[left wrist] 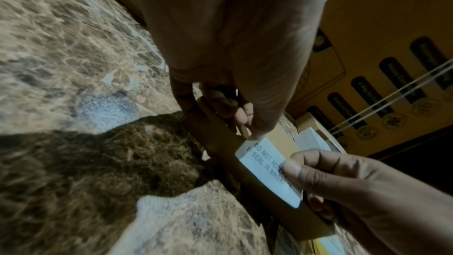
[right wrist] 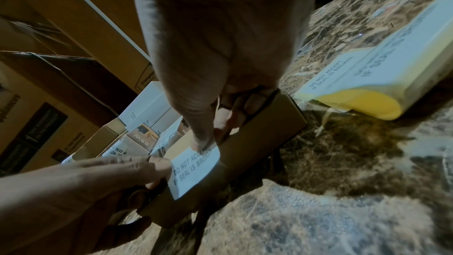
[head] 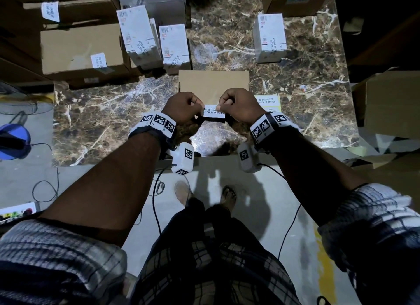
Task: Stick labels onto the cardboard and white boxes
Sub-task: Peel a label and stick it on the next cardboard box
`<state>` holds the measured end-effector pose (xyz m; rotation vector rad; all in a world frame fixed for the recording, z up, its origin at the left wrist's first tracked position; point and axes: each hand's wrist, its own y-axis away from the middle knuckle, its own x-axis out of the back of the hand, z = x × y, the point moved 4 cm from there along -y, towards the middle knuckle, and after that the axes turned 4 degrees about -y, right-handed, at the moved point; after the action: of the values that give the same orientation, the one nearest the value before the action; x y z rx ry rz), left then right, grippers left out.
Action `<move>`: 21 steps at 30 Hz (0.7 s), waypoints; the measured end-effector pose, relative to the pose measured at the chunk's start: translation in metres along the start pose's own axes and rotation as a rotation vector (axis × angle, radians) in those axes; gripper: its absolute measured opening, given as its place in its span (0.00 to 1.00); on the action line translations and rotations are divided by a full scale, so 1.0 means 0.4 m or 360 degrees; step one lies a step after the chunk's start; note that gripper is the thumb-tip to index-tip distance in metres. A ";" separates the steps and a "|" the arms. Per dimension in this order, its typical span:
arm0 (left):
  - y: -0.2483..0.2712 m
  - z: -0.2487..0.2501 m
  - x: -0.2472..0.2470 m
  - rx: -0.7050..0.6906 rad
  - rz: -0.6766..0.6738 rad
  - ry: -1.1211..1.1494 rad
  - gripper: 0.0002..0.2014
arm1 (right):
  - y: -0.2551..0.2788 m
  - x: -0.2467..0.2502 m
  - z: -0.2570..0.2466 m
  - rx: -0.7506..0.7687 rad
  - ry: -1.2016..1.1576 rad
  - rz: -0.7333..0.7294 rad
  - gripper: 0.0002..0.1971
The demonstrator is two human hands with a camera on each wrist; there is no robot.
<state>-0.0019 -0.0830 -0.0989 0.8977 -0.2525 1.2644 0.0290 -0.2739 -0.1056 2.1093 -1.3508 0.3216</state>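
A flat brown cardboard box [head: 213, 81] lies on the marble table in front of me. Both hands hold one white label [head: 213, 111] reading "DO NOT ACCEPT IF SEAL IS BROKEN" over the box's near edge. My left hand [head: 185, 107] pinches its left end, my right hand [head: 236, 106] its right end. In the left wrist view the label [left wrist: 267, 170] lies along the box's near edge [left wrist: 220, 143], the left thumb at its corner. The right wrist view shows the label [right wrist: 193, 170] bent over the box edge [right wrist: 257, 143]. The label sheet [head: 268, 103], with its yellow backing, lies to the right.
White boxes [head: 156, 41] with labels stand at the back left beside stacked cardboard boxes [head: 79, 48]. Another white box [head: 269, 37] stands at the back right, a cardboard box [head: 295, 0] behind it. A large carton [head: 391, 104] is at the right. Cables lie on the floor.
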 end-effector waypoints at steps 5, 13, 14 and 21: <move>0.002 0.015 -0.009 -0.0051 0.0113 -0.0216 0.05 | -0.001 -0.002 0.008 -0.0015 -0.0002 0.0067 0.03; -0.005 0.016 -0.014 -0.0022 0.0147 -0.0270 0.06 | -0.010 -0.001 0.007 -0.0025 0.0009 0.0085 0.05; -0.006 0.015 -0.015 -0.0014 0.0156 -0.0275 0.05 | -0.011 -0.001 0.008 -0.0030 0.0007 0.0093 0.04; -0.014 0.007 -0.021 -0.0003 0.0216 -0.0296 0.04 | -0.012 -0.003 0.004 -0.0018 0.0138 0.0127 0.07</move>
<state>0.0013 -0.0913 -0.1048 1.0118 -0.4682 1.3058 0.0327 -0.2724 -0.1091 2.0122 -1.3847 0.4325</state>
